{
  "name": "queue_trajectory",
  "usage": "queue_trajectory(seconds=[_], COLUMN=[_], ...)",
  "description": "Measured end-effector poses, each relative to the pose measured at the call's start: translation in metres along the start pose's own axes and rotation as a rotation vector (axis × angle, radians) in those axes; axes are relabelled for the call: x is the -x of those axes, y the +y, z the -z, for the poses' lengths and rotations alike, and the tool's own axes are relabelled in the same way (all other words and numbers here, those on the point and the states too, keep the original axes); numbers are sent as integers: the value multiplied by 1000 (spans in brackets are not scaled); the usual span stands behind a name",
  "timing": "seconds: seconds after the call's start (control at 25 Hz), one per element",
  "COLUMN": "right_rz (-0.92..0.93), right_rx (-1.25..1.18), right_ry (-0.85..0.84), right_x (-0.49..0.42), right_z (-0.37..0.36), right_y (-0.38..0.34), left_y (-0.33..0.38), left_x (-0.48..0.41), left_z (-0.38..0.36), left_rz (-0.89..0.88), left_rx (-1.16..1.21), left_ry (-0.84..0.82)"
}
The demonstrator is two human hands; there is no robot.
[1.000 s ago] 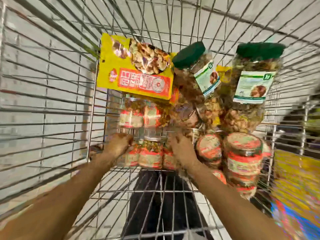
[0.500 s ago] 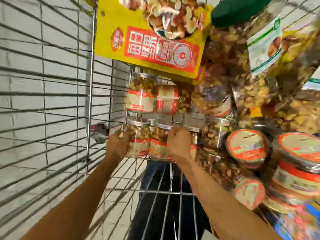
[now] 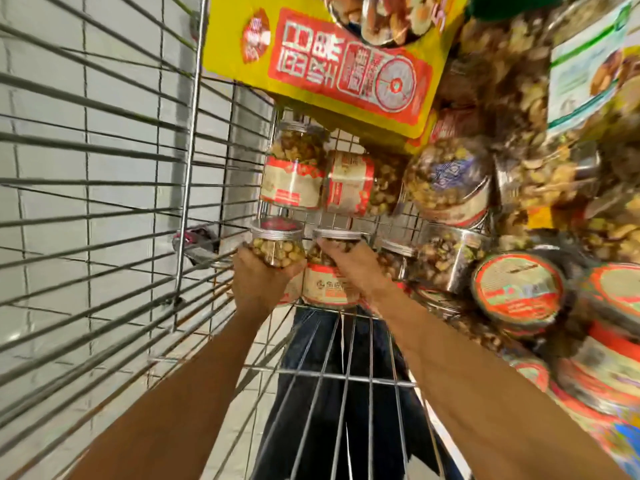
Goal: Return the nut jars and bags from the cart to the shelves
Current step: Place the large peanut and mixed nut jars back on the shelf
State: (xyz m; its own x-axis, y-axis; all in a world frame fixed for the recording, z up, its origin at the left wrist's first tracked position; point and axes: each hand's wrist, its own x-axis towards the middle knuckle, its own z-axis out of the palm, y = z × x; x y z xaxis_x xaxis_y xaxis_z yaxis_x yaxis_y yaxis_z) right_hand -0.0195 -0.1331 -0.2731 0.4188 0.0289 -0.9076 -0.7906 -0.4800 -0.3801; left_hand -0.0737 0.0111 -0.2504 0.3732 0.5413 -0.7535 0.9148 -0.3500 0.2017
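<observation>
In the head view, at frame centre, my left hand has its grip wrapped round a small silver-lidded nut jar. My right hand clasps the red-labelled jar just beside it, low in the cart. I judge a straight lift best, clear of the yellow bag at upper centre.

Pale tiled floor

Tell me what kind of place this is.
Probably a supermarket. A wire shopping cart holds many labelled nut jars and a yellow nut bag; pale floor tiles show through its bars. The left hand and right hand each grip a jar.
</observation>
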Motion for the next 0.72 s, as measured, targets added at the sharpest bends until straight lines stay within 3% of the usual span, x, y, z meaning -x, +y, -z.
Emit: queue_trajectory(seconds=[0.08, 0.16, 0.28, 0.44, 0.6, 0.72], right_rz=[-30, -16, -22, -75, 9, 190], right_rx=[-69, -37, -137, -224, -365, -570], right_ry=[63, 77, -105, -223, -183, -181], right_x=[-7, -8, 1, 39, 118, 192], right_z=[-9, -6, 18, 53, 101, 145], right_y=[-5, -4, -5, -38, -99, -138], left_y=[-2, -8, -8, 19, 86, 148], left_x=[-1, -5, -11, 4, 54, 105], left_z=[-2, 5, 34, 85, 146, 188], left_rz=[-8, -9, 67, -13, -61, -206], left_rx=[1, 34, 324, 422, 556, 654], left_ry=[51, -14, -300, -649, -723, -740])
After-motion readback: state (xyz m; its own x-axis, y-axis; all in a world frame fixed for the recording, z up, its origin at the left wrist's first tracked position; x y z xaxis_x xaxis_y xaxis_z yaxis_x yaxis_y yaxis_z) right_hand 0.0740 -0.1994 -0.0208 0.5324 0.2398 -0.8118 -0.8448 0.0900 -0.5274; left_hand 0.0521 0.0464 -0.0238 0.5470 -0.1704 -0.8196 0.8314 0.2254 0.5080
